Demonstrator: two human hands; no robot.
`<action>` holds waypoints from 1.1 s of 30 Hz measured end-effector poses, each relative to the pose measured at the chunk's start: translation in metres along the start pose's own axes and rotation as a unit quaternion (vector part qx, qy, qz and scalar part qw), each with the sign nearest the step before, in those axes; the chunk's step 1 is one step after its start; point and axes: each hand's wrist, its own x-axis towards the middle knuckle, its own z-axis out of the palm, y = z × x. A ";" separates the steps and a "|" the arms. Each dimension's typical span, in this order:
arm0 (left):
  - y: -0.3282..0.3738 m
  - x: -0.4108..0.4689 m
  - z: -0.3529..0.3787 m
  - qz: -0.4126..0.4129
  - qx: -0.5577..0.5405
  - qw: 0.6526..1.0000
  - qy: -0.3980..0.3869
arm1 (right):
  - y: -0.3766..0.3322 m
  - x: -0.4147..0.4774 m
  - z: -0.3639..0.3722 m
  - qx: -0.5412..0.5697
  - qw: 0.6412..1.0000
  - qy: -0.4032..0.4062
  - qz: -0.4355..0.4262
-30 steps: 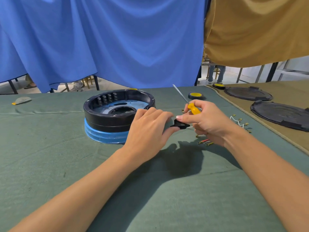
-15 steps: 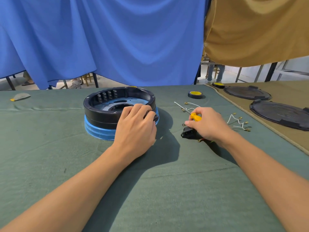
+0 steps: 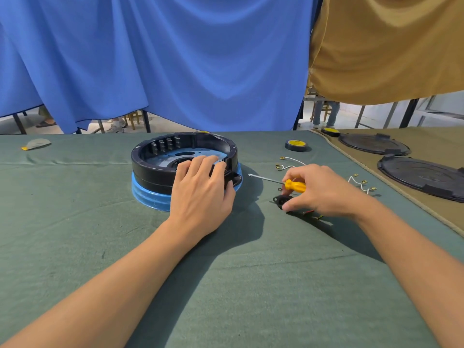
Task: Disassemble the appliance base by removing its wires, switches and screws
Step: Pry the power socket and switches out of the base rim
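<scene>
- The appliance base, a black ring on a blue foot, sits on the green cloth, left of centre and toward the far side.
- The left hand grips its near-right rim, fingers curled over the edge into the ring.
- The right hand, to the right of the base, is closed round a yellow-handled screwdriver; its shaft points left at the base, short of touching it.
- A small black socket part lies under that thumb.
- Loose white wires lie just beyond; a tape roll sits farther off.
</scene>
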 end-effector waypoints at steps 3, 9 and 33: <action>0.000 0.000 0.001 -0.004 0.009 1.000 -0.005 | 0.005 0.003 0.006 -0.002 0.999 0.046 0.002; 0.000 0.000 0.000 -0.007 0.014 1.000 -0.013 | 0.016 0.007 0.003 -0.004 1.000 0.031 -0.003; -0.002 0.014 -0.018 0.005 0.010 0.997 -0.070 | -0.063 0.003 0.054 0.239 0.936 0.224 0.132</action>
